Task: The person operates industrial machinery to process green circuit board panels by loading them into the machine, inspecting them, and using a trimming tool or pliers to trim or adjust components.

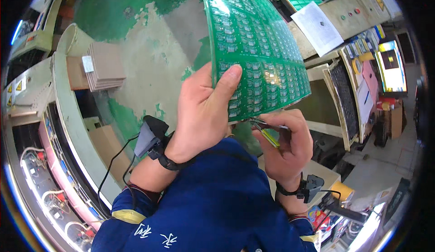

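Note:
A large green circuit board panel (258, 39), covered in rows of repeated small patterns, is held up in front of me. My left hand (206, 98) grips its lower left edge, thumb flat on the face and fingers hidden behind it. Just under the bottom edge, my right hand (287, 139) is closed around a small metal tool with a yellow-green handle (270, 139). The metal end of that tool meets the panel's bottom edge near the lower left corner. Its exact kind I cannot make out.
Brown cardboard sheets (105, 66) are stacked at the left beside a curved pale machine frame (61, 80). To the right, a white paper sheet (318, 28) hangs by a panel with buttons. A lit screen (392, 66) stands beyond. Cabled devices (311, 187) sit on both wrists.

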### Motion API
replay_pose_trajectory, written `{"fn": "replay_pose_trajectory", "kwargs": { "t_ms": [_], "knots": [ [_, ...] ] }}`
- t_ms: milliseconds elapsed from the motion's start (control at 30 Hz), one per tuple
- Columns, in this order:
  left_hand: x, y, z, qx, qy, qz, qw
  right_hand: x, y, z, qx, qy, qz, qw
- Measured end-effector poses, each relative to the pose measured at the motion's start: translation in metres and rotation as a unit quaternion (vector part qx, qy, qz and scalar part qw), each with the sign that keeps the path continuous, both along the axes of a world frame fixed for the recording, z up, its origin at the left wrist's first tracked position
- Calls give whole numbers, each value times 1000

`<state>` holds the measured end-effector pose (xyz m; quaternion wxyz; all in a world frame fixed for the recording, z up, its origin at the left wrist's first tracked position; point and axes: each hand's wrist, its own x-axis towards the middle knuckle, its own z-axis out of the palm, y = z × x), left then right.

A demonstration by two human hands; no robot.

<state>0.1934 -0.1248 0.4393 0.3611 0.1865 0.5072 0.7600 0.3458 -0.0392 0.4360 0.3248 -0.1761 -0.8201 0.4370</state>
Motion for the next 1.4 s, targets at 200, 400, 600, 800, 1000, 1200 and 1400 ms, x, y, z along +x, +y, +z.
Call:
{"fn": "replay_pose_trajectory", "kwargs": {
  "t_ms": [200, 400, 600, 800, 1000, 1200, 1400],
  "knots": [
    [-3, 9, -4, -1, 45, 78, 996, -23, 22, -2, 25, 46, 42, 998],
    [9, 13, 4, -25, 34, 127, 991, -29, 47, 3, 64, 35, 143, 987],
    [20, 15, -1, -43, 83, 184, 978, -32, 58, 4, 61, 48, 201, 976],
    [24, 11, 1, -73, 105, 217, 968, -38, 68, 3, 109, 69, 274, 953],
    [16, -3, 4, -106, 113, 207, 966, -52, 74, 19, 157, 74, 367, 914],
    [11, -9, 15, -98, 62, 174, 978, -73, 89, 34, 178, 91, 504, 840],
    [-6, -61, -40, -330, 199, 129, 914, -89, 124, 109, 233, 114, 423, 868]
  ]
}}
